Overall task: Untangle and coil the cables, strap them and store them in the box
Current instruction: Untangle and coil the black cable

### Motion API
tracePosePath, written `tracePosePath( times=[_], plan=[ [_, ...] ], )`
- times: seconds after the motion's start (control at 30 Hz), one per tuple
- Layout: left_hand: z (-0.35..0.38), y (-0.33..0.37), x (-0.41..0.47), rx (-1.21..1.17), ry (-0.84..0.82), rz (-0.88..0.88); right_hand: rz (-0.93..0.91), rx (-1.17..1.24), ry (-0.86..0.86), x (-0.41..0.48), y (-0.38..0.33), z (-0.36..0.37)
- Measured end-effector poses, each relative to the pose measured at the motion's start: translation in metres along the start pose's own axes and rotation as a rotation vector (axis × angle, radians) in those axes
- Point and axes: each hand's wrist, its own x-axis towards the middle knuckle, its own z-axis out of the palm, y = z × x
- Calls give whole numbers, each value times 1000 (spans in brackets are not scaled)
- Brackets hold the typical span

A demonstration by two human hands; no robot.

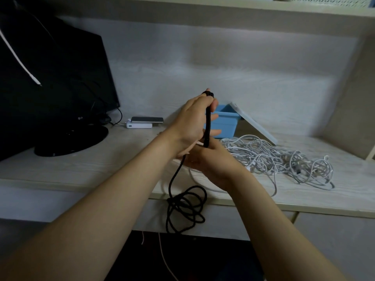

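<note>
My left hand (190, 122) grips a narrow upright coil of black cable (208, 126) above the desk, with the loops wound over the hand. My right hand (209, 161) is just below it, holding the lower end of that coil. The rest of the black cable (186, 207) hangs down in loose loops over the desk's front edge. A tangle of white cables (284, 159) lies on the desk to the right. The blue box (227, 124) stands open behind my hands, with its white lid (255, 124) leaning against it.
A black monitor (50, 82) on a round stand fills the left side. A white power bank with a phone on top (144, 122) lies beside it. A shelf runs overhead. A thin pink cord (164, 258) hangs below the desk (101, 163).
</note>
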Motion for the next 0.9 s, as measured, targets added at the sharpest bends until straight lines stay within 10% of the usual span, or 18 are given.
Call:
tracePosePath(
  times=[0.23, 0.5, 0.9],
  plan=[
    [-5, 0, 3, 14, 61, 4, 167, 40, -116, -12, -14, 4],
    [-18, -3, 1, 417, 144, 44, 409, -286, -715, -31, -22, -13],
    [-20, -8, -6, 384, 6, -127, -284, -316, 469, -9, -38, -18]
  ],
)
